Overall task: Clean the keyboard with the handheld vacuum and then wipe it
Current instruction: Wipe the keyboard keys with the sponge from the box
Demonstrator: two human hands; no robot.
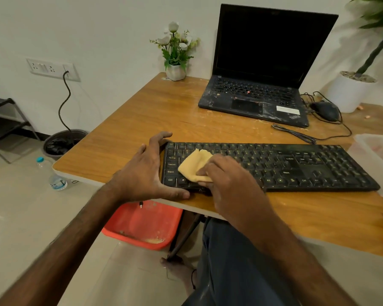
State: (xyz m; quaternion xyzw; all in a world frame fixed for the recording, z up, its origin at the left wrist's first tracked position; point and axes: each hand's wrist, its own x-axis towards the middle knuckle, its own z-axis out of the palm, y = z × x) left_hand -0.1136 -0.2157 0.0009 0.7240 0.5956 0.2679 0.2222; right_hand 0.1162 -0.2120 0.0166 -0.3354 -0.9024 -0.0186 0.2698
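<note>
Left hand (146, 173) clamps the keyboard (296, 166) (its left end); right hand (228, 180) grips a yellow cloth (192, 165) on the keys.

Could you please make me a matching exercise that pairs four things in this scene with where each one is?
Things:
1. yellow cloth
2. laptop
3. red tub
4. water bottle

Places:
A. on the floor, out past the table's left edge
B. on the floor, partly beneath the table's near edge
C. on the keyboard's left part, under the right hand
D. open at the table's far side, screen dark

Pairs: 1-C, 2-D, 3-B, 4-A
</note>
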